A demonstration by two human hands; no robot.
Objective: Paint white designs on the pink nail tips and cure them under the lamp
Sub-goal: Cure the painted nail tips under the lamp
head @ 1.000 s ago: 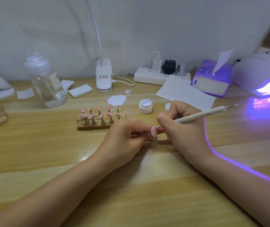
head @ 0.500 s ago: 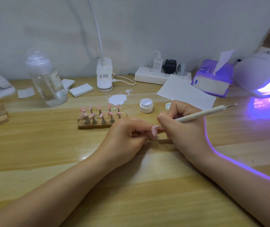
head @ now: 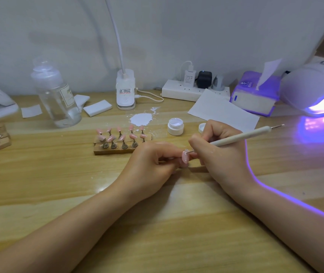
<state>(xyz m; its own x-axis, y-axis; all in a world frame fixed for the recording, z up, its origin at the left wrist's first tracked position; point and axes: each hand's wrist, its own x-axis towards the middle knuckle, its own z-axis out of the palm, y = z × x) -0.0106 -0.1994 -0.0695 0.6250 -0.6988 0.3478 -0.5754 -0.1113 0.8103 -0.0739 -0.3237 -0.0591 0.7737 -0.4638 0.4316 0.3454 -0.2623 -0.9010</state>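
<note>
Both forearms are bare, with no sleeves, rings or watch.

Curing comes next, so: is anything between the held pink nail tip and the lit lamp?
Only the right hand and its dotting pen lie rightward of the nail tip; bare table reaches the lamp.

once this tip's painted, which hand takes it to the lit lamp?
Left, probably: the left hand already pinches the pink nail tip. The right hand sits nearer the lit lamp but grips the pen.
</note>
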